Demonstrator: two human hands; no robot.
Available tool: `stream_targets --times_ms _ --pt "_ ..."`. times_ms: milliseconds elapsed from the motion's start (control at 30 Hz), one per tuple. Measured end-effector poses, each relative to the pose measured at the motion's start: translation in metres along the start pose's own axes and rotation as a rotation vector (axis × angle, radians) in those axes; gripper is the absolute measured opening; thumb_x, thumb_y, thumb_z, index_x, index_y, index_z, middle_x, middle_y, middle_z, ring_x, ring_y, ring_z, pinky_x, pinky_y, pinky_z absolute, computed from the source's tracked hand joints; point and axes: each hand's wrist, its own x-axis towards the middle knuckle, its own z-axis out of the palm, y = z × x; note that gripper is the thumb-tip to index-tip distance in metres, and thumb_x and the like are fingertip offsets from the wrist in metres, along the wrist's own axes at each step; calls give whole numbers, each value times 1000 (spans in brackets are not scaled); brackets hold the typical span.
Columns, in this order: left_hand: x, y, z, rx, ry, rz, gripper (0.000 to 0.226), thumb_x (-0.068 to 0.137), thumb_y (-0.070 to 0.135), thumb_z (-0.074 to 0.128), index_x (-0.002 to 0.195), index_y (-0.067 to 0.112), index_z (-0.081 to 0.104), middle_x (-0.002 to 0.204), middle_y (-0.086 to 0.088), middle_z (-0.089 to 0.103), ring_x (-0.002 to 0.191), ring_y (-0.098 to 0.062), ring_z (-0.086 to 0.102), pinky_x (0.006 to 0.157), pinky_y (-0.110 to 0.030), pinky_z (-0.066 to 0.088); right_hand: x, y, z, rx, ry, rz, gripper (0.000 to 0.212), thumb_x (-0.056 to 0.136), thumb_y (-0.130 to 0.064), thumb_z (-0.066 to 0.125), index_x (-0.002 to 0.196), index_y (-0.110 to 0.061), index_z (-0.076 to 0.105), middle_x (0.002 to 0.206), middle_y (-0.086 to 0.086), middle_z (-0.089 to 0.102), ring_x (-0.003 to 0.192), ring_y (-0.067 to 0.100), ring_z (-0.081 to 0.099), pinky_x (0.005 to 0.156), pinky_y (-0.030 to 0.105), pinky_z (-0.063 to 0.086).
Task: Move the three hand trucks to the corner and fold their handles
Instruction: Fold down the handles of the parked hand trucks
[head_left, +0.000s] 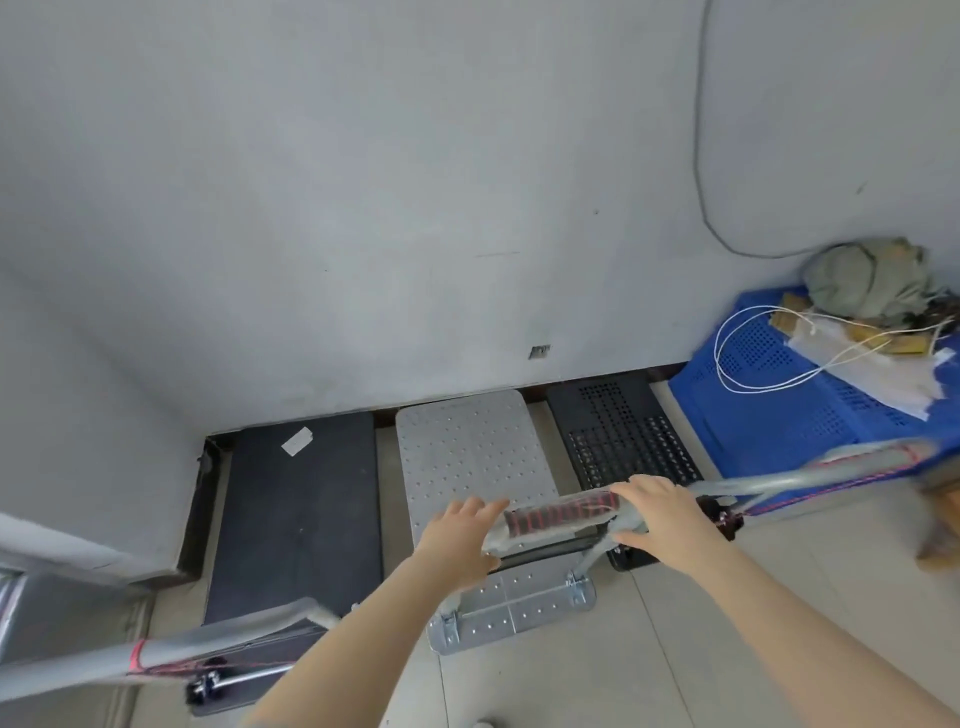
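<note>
Grey truck (475, 457) sits mid-row by wall; right hand (654, 512) grips its handle (558, 515), left hand (462, 535) fingers open beside it.

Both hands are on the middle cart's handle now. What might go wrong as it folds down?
1. The right hand sits near the handle upright and hinge; its fingers may get pinched.
2. The left hand looks open, barely gripping, so the handle could drop hard onto the grey deck.
3. The right cart's raised handle stands close and might snag.

Dotted grey platform (470, 457), perforated blue crate (779, 400)
</note>
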Motion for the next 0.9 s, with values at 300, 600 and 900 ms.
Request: stream_targets --times_ms 300,600,900 --pt "27 3 6 24 -15 -31 56 94 14 44 141 34 20 120 -6 51 108 -26 47 86 -38 46 40 13 10 179 6 -11 34 89 -31 59 120 -20 53 112 7 53 105 24 45 90 39 42" --pt "35 -11 1 23 7 -31 60 93 9 44 140 38 19 112 -2 53 101 -23 49 79 -35 48 53 9 7 181 -4 -28 33 88 -34 60 117 -21 53 112 4 52 104 23 44 89 38 42" --pt "32 -13 0 35 11 -36 58 91 10 47 136 38 23 108 -2 54 97 -22 50 79 -38 50 50 5 4 194 -9 -38 32 87 -35 61 115 -22 53 112 3 52 104 20 43 90 36 42"
